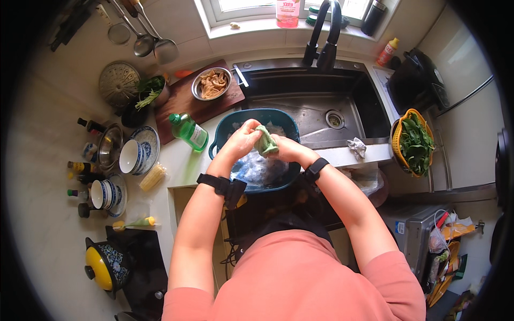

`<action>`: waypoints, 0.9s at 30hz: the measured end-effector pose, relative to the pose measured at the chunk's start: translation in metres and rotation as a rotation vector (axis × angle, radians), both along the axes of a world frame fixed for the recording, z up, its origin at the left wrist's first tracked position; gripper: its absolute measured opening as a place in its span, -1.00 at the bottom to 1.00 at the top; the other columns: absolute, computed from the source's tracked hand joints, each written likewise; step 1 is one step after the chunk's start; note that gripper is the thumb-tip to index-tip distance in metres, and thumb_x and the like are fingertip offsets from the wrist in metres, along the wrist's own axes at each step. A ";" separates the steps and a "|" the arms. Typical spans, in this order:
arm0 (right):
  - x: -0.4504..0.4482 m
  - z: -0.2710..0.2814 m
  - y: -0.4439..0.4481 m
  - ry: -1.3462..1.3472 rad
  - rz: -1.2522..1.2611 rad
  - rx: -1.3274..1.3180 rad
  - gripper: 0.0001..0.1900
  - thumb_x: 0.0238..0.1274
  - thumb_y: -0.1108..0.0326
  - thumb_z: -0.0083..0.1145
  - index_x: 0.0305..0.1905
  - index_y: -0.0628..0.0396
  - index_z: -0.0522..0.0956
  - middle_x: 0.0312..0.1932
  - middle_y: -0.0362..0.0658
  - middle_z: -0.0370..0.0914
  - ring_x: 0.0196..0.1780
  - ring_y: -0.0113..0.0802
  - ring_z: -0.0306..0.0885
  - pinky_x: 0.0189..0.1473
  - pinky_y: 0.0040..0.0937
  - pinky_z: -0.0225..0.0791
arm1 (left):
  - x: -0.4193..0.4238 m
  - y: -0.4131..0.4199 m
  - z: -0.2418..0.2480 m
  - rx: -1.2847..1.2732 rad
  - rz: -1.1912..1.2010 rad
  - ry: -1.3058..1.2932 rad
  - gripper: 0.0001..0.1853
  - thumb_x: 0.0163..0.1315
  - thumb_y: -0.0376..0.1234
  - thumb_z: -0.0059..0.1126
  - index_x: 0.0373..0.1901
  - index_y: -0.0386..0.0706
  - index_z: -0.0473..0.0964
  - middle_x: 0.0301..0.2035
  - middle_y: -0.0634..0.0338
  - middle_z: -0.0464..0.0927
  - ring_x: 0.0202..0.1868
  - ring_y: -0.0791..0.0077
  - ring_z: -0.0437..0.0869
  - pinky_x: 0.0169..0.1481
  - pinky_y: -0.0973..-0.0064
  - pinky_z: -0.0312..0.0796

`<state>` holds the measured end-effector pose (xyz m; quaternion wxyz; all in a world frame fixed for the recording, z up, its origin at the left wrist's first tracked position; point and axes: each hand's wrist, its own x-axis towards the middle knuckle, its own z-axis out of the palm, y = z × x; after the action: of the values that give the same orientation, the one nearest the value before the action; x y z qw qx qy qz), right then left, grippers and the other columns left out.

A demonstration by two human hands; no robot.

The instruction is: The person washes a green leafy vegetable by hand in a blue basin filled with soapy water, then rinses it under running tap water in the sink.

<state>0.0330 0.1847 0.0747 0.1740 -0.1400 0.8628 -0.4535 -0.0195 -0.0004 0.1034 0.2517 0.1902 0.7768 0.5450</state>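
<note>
A twisted green cloth (266,141) is held between my two hands, above a dark teal plastic basin (257,187). My left hand (243,138) grips its upper left end, and my right hand (290,147) grips the lower right. Below them, soapy water (257,166) with white suds fills the basin. The basin stands at the counter's front edge, beside the steel sink. Just left of it is a green bottle of dish soap (190,131), upright on the counter. I wear a black strap on each wrist.
Behind the basin, a steel bowl of light brown food pieces (212,84) sits on a wooden cutting board (176,116). A black faucet (326,40) rises over the sink (289,88). Stacked bowls (130,156) stand left. A yellow basket of leafy greens (397,150) and a crumpled cloth (357,148) are right.
</note>
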 end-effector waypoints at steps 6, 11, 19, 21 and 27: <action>-0.001 0.013 -0.002 -0.315 -0.232 -0.568 -0.58 0.19 0.30 0.12 0.08 -0.04 0.20 0.05 -0.18 0.34 0.04 -0.32 0.45 -0.08 -0.22 0.49 | 0.024 0.002 -0.008 0.296 0.242 -0.277 -0.52 0.27 -0.13 0.07 0.10 -0.16 0.21 -0.09 0.19 0.41 -0.08 0.49 0.47 -0.06 0.49 0.41; -0.001 0.032 -0.002 -0.304 -0.362 -0.778 -0.48 0.08 0.60 -0.15 0.21 0.00 0.27 -0.03 -0.10 0.42 -0.05 -0.26 0.52 -0.09 -0.27 0.52 | 0.043 0.006 -0.021 0.148 0.130 -0.219 -0.58 0.07 -0.27 0.19 -0.04 -0.25 0.42 -0.20 0.17 0.52 -0.16 0.53 0.51 -0.05 0.54 0.37; -0.010 0.006 -0.013 -0.236 -0.730 -0.861 -0.54 0.01 0.66 -0.28 0.05 0.14 0.42 -0.14 -0.09 0.50 -0.11 -0.25 0.55 -0.15 -0.31 0.50 | 0.047 0.010 -0.039 0.424 0.517 -0.643 -0.74 0.23 -0.29 -0.08 -0.14 -0.23 0.43 -0.30 0.14 0.53 -0.29 0.32 0.59 -0.20 0.36 0.46; 0.000 0.003 -0.026 0.227 -0.622 -0.395 -0.67 -0.02 0.60 -0.06 -0.10 0.11 0.52 -0.28 -0.03 0.55 -0.14 -0.21 0.54 -0.12 -0.30 0.42 | 0.043 0.014 -0.045 0.655 0.522 -0.866 -0.64 0.31 -0.10 -0.20 -0.07 -0.14 0.42 -0.25 0.12 0.53 -0.24 0.25 0.59 -0.18 0.28 0.49; 0.064 0.001 -0.077 0.518 -0.501 -0.133 -0.83 -0.08 0.40 0.07 -0.29 0.04 0.49 -0.15 0.09 0.36 -0.11 0.10 0.42 -0.03 -0.14 0.35 | 0.035 0.019 -0.056 0.550 0.608 -0.786 -0.61 0.29 0.07 -0.11 -0.33 -0.06 0.41 -0.37 0.19 0.53 -0.30 0.36 0.59 -0.16 0.35 0.47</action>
<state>0.0973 0.1076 0.0756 -0.1761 -0.0457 0.8545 -0.4866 0.0150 0.0184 0.0477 0.2949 -0.2008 0.4741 0.8049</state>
